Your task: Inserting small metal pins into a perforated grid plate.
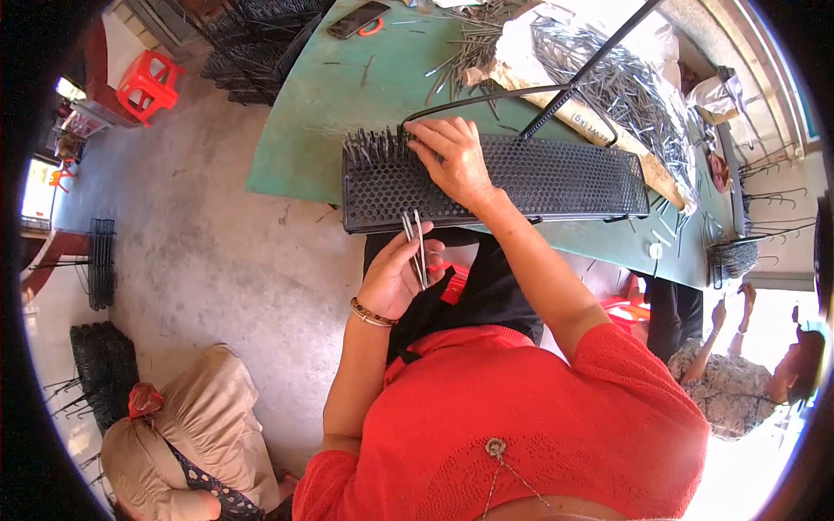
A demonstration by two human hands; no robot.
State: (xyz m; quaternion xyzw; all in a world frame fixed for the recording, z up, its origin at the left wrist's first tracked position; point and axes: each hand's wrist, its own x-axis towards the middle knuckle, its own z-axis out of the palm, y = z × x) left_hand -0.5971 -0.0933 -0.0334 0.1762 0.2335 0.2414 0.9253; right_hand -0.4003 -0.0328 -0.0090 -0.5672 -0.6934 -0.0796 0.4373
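Observation:
A long black perforated metal rack (565,178) lies across the near edge of the green table (304,122). At its left end, several thin metal rods (372,148) stand upright in the holes. My right hand (452,161) is over the rack beside these rods, fingers pinched together; whatever is between the fingertips is hidden. Just below the rack's near edge, my left hand (395,273) is closed round several slim silvery rods (417,247), which point up toward the rack. Behind my right hand rises the rack's black bent-bar frame (495,97).
A large heap of metal rods (608,82) lies on torn paper sacking at the back right. More rods (478,48) are loose beside it. A phone (358,19) and orange-handled scissors (372,28) lie at the far left. Other people (187,434) sit nearby at left and right.

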